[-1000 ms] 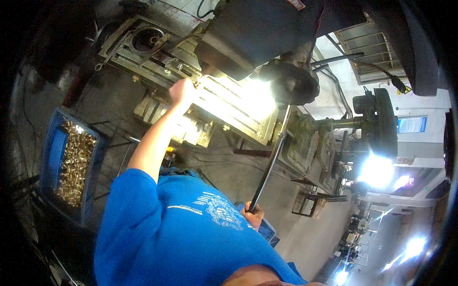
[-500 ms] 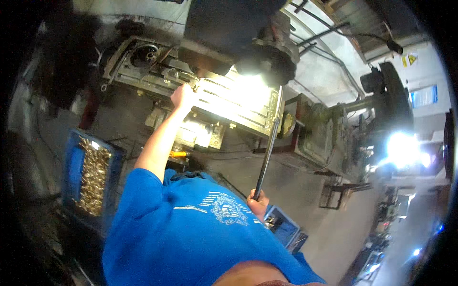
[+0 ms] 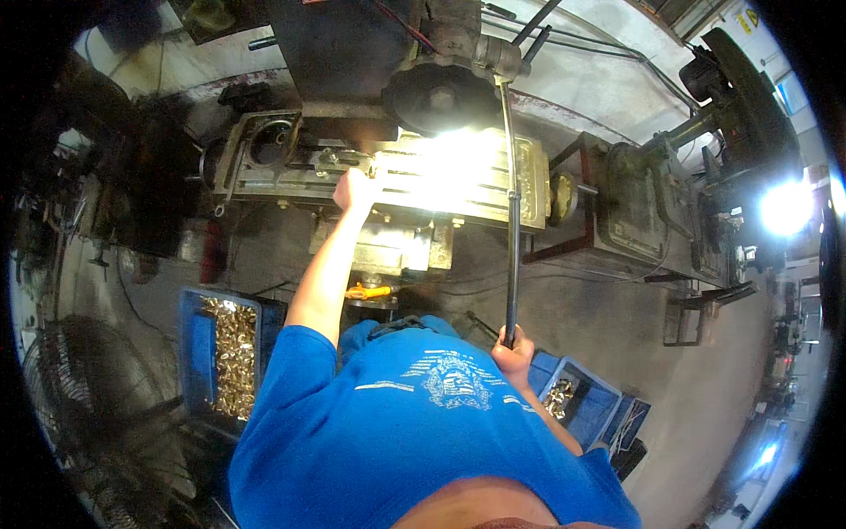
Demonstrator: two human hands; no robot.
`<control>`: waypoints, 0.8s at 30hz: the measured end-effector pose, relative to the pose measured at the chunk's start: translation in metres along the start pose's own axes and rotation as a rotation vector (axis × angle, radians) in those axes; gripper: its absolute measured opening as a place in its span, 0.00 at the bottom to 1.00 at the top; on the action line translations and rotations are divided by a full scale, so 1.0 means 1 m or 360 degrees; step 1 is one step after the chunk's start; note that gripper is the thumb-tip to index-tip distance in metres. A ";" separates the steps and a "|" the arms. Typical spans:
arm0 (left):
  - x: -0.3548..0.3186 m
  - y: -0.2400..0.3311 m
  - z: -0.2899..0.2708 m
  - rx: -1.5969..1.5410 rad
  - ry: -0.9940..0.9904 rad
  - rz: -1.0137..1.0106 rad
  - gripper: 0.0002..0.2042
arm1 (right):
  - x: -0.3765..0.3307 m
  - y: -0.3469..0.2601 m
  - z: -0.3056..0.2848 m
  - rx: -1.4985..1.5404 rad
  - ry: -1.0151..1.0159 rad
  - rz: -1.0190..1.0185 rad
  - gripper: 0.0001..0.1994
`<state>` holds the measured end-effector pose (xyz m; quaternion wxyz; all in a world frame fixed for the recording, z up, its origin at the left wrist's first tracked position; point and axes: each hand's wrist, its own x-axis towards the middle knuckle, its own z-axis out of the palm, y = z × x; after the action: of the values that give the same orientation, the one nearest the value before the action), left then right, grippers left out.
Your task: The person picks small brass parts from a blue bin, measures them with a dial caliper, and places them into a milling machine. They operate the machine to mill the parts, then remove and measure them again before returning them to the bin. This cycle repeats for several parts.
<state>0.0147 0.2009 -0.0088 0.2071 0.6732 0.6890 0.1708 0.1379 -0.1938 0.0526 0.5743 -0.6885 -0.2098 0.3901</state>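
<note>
My right hand (image 3: 514, 355) grips the long lever (image 3: 510, 212) running straight up to the drill head (image 3: 441, 93), while my left hand (image 3: 355, 189), seemingly closed, rests forward on the machine table (image 3: 458, 176).

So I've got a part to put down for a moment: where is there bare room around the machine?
The floor between the machine table and the right blue bin shows bare concrete, crossed by a thin cable. The table is glare-lit, with the left hand on it. The left blue bin is full of brass pieces. The right hand holds the long lever.
</note>
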 end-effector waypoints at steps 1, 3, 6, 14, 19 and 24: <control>0.000 0.001 0.000 0.0003 -0.0020 0.0005 0.30 | 0.002 0.003 -0.003 0.0010 -0.0017 -0.0023 0.10; -0.001 0.002 -0.001 0.0003 -0.0036 0.0009 0.31 | 0.003 0.005 -0.003 0.0037 -0.0028 -0.0031 0.09; -0.002 0.004 -0.004 0.0018 -0.0058 0.0019 0.31 | 0.005 0.004 0.001 0.0092 -0.0014 -0.0004 0.07; -0.004 0.004 -0.006 -0.0006 -0.0019 0.0033 0.29 | 0.011 0.011 0.001 0.0206 -0.0050 0.0015 0.07; -0.008 0.006 -0.007 -0.0024 0.0051 0.0005 0.29 | 0.014 0.013 -0.001 0.0217 -0.0097 -0.0022 0.06; -0.011 0.012 -0.013 -0.0087 -0.0014 -0.0039 0.29 | 0.015 0.017 -0.002 0.0145 -0.0109 -0.0106 0.04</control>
<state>0.0186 0.1907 0.0093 0.2306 0.6594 0.6914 0.1841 0.1460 -0.1877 0.0322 0.6103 -0.6404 -0.2341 0.4033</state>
